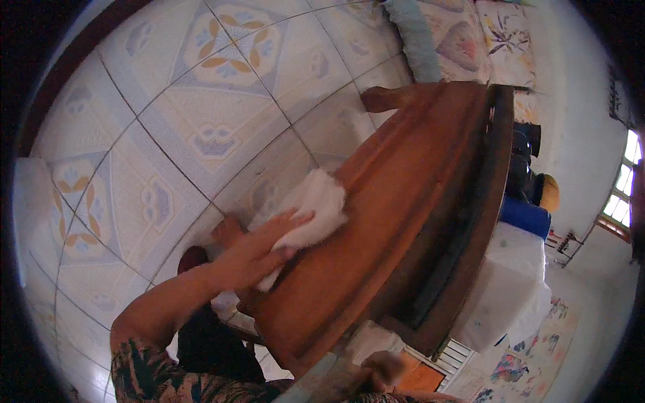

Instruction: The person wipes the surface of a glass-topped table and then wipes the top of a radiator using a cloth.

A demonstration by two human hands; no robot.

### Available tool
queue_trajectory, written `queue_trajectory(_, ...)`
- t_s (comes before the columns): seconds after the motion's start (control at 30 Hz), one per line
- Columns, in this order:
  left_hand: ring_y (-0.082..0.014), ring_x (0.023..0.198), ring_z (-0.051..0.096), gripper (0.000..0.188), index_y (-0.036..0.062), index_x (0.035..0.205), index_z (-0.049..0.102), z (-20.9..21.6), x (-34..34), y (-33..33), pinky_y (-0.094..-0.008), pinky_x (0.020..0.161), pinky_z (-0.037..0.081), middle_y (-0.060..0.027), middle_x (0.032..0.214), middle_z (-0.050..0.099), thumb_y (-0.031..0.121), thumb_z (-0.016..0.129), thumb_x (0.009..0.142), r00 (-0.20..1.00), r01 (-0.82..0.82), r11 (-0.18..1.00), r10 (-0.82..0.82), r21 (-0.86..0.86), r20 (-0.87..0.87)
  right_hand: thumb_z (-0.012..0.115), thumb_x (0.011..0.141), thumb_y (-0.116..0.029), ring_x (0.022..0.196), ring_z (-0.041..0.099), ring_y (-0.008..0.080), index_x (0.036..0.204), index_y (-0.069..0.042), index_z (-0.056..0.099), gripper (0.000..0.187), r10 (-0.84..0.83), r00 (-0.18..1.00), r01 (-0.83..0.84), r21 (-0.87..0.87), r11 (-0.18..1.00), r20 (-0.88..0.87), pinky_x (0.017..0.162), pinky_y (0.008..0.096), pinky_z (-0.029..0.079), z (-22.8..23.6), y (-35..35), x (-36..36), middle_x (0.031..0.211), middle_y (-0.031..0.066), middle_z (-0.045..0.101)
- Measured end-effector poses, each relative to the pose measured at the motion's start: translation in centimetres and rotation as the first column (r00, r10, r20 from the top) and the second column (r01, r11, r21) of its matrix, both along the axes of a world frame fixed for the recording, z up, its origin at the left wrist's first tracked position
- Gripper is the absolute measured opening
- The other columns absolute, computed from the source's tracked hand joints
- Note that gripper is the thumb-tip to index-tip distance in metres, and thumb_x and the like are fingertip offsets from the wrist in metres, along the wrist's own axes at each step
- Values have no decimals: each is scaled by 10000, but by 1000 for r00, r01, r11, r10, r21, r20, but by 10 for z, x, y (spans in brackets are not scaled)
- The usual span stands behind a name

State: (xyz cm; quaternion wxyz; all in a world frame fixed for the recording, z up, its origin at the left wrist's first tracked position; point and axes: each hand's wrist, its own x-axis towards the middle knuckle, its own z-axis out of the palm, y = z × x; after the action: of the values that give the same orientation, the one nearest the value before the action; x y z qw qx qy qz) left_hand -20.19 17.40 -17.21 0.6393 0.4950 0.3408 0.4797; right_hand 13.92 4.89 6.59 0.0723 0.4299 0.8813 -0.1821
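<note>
My left hand (265,245) presses a white cloth (319,205) against the edge of a long, reddish-brown wooden piece of furniture (376,221), fingers bent over the cloth and thumb to the side. A curved foot (381,99) of this furniture sticks out at its far end. Low in the view, my right hand (384,369) is blurred and dark, close to the near end of the furniture and a pale, crumpled item (369,341). Whether its fingers grip anything is unclear.
Patterned tiles (215,141) cover the floor at left. White plastic-wrapped stuff (507,282), a blue cylinder (525,216) and a yellow rounded object (547,191) are along the right side. A flower-patterned covering (457,40) lies beyond the far end. My dark trouser leg (218,346) is below.
</note>
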Motion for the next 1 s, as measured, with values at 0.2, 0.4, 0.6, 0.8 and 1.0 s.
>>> queue_trajectory(0.2,-342,1321,379,547,30,1400,366,4,67,136,-364,1088,290,-216,1422,397,344,458,962,995,-97,990,99,-103,7,601,794,-278,854,576,317,1014,-51,620,316,-33,999,33,-30,999,-10,727,394,453,0,2,1,979,174,587)
queue_trajectory(0.4,-347,1223,472,496,118,1368,435,45,92,223,-397,1018,380,-169,1325,500,378,456,945,991,-128,991,129,35,-26,602,792,-251,823,595,302,975,-51,641,274,-49,999,48,-64,997,-13,706,377,468,-1,-4,1,938,158,613)
queue_trajectory(0.6,-361,1273,415,472,91,1371,432,51,76,184,-402,1070,321,-209,1366,451,300,472,950,968,-218,885,249,410,-23,603,789,-224,792,614,287,936,-50,662,235,-56,998,52,-123,991,-32,684,360,483,-1,6,-1,896,143,639)
queue_trajectory(0.8,-353,1349,342,513,100,1405,427,43,1,20,-474,1111,227,-192,1455,366,259,505,924,998,14,901,-39,434,47,604,786,-197,761,633,273,897,-50,683,200,-145,989,134,-220,966,-33,662,344,498,3,15,-3,854,127,665)
queue_trajectory(1.0,-351,1361,323,504,89,1369,486,51,-55,-79,-463,1079,258,-192,1485,321,274,514,901,978,183,955,-201,234,55,619,765,-228,696,620,265,825,-54,679,193,44,999,-43,72,996,-6,606,358,483,-5,-2,11,775,119,648)
